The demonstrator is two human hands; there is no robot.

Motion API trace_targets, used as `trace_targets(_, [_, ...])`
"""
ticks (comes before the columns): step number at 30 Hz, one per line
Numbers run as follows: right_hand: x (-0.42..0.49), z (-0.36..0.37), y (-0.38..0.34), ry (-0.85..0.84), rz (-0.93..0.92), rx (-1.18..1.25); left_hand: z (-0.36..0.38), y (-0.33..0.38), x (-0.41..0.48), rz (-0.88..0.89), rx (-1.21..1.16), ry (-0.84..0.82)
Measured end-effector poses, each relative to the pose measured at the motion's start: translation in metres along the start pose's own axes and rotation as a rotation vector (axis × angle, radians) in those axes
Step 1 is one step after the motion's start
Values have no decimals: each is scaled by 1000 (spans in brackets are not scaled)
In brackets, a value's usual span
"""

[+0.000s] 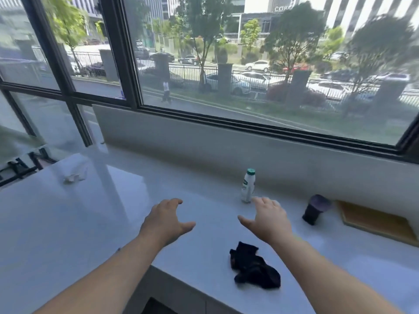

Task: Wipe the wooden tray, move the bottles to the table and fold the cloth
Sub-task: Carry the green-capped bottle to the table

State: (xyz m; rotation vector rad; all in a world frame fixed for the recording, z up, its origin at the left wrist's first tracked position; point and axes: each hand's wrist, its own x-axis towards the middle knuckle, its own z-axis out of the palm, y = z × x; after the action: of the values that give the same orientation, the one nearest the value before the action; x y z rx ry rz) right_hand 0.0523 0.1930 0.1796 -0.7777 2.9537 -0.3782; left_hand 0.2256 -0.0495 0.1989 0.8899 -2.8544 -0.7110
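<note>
A wooden tray [376,220] lies flat at the right end of the white counter [90,223], against the wall. Just left of it stands a dark bottle with a purple top [314,211]. A white bottle with a green cap [247,185] stands upright further left. A crumpled black cloth [254,266] lies near the counter's front edge. My left hand [166,219] hovers over the counter, fingers spread, holding nothing. My right hand [268,217] is also spread and empty, just in front of the white bottle and above the cloth.
A crumpled white wrapper [74,175] lies at the far left of the counter. A low grey wall [226,143] under a large window backs the counter. Dark stove grates [20,166] show at the left edge. Cabinet fronts [181,295] sit below the counter's edge.
</note>
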Motion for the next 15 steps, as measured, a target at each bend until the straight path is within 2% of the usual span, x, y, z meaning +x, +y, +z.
trace_targets(7, [37,-5,81,0,138,8,50,86,72,138,48,-77])
trace_targets(15, [63,10,91,-51,262,13,78,96,146,225,67,-187])
